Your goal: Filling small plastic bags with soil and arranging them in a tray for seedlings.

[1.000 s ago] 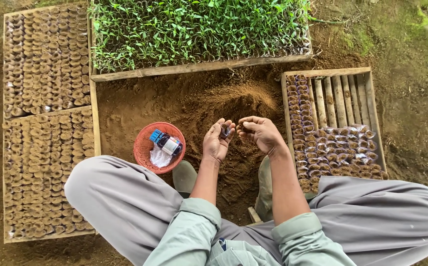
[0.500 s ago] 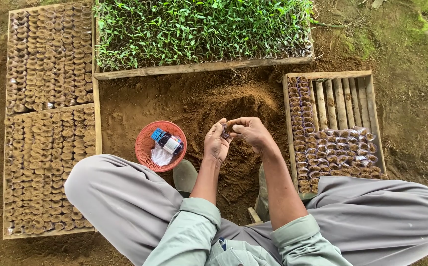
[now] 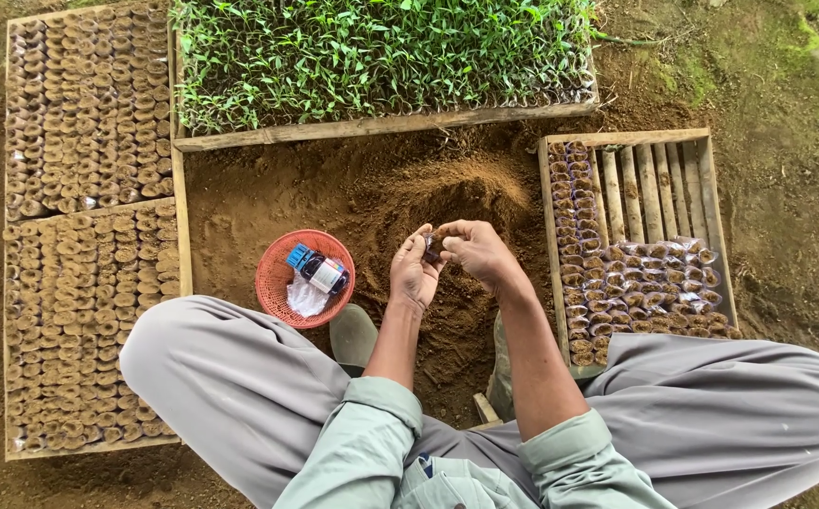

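Both hands, the left hand (image 3: 413, 275) and right hand (image 3: 471, 251), pinch a small dark soil bag (image 3: 431, 247) at the middle, over the dirt pile (image 3: 466, 193); the wooden tray (image 3: 702, 138) at 3 o'clock is about half full.

Bare brown dirt ground (image 3: 786, 226), loose soil mound (image 3: 457, 193) in the middle. On it: two wooden trays of soil-filled seedling pots, far left (image 3: 84, 113) and near left (image 3: 84, 330); wooden tray of green seedlings (image 3: 381, 57) at top; slatted wooden crate (image 3: 655, 179) part-filled with small clear plastic bags, right; round red plastic basket (image 3: 282, 292) left of the mound.
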